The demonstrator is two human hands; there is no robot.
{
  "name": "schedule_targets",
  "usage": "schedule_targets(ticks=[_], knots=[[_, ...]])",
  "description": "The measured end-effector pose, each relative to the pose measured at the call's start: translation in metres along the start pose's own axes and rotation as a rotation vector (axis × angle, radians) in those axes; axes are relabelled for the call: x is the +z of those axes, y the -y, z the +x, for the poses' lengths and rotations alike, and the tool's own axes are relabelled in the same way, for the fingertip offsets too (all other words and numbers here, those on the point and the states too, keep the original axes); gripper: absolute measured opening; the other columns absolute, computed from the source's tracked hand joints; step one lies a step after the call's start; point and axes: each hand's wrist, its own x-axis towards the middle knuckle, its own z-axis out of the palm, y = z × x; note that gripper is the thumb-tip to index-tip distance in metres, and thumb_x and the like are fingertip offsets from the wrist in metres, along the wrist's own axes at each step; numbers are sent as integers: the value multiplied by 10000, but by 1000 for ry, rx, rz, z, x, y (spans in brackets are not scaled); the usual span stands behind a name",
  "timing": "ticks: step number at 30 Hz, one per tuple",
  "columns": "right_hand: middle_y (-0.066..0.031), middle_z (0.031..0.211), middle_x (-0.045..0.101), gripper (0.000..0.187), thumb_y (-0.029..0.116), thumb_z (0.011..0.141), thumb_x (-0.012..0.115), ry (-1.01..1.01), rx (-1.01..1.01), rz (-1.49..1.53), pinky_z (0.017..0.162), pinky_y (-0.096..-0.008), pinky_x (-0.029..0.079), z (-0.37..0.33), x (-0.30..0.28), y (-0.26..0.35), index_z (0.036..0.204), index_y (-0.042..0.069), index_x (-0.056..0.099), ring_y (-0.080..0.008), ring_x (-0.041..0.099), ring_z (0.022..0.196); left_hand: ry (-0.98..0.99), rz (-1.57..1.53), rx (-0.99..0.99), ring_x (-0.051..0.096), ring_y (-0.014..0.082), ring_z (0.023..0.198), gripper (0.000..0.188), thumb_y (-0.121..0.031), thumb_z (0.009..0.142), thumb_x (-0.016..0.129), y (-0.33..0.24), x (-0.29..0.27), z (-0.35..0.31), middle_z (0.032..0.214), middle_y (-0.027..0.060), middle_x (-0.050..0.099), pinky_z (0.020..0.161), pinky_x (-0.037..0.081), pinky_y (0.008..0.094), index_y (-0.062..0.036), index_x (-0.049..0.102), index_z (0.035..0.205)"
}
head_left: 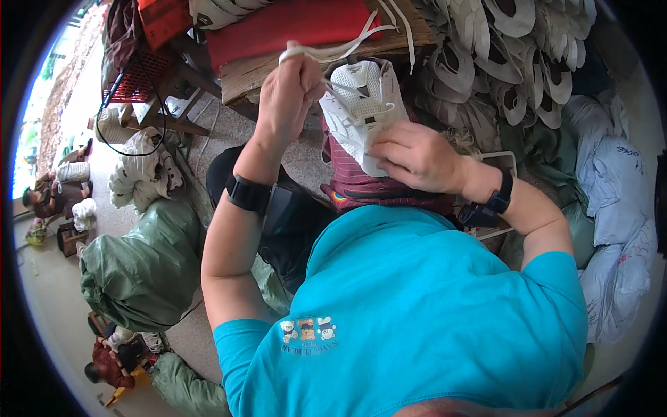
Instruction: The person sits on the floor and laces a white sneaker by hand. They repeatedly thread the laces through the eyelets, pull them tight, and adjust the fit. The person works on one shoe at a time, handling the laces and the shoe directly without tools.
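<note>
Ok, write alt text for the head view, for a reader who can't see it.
A person's left hand holds up a white shoelace while the right hand touches a white perforated shoe upper over maroon striped fabric. Beyond are a brown wooden table and, at upper right, piled off-white shoe uppers; a bulky green sack lies at left.

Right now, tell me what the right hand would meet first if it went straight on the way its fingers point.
The white shoe. The right hand appears to touch its side, though exact contact is hard to judge from above.
</note>
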Motion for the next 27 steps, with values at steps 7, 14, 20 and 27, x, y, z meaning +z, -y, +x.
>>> schedule_targets(ticks=[7, 14, 20, 27], knots=[[-113, 1062, 656, 302, 85, 813, 697, 100, 47, -30, 863, -367, 530, -2, -2, 7, 1108, 55, 642, -268, 636, 983, 161, 138, 233, 291, 101, 607, 423, -267, 1067, 336, -41, 71, -15, 660, 3, 323, 560, 271, 252, -88, 367, 685], [-81, 979, 673, 335, 122, 934, 608, -379, 251, 377, 836, -326, 512, 53, 22, -16, 1238, -6, 547, -172, 646, 920, 107, 117, 186, 439, 125, 637, 394, -317, 1075, 345, -72, 70, -13, 776, 58, 523, 612, 377, 241, -2, 533, 932], [-8, 817, 580, 302, 144, 977, 525, -214, 408, 1193, 803, -250, 529, 90, -56, -45, 1220, -35, 546, -89, 610, 750, -199, -275, 199, 455, 120, 661, 275, -222, 1035, 446, -90, -31, -20, 897, 67, 567, 717, 418, 278, 1, 582, 1120], [-5, 674, 481, 219, 23, 939, 504, -510, 424, 1691, 569, -242, 436, 29, -168, -124, 1149, -21, 546, -118, 478, 572, -262, -660, 119, 418, 138, 651, 216, -137, 1013, 370, -74, -225, -107, 753, 24, 466, 716, 370, 330, -73, 514, 864]])
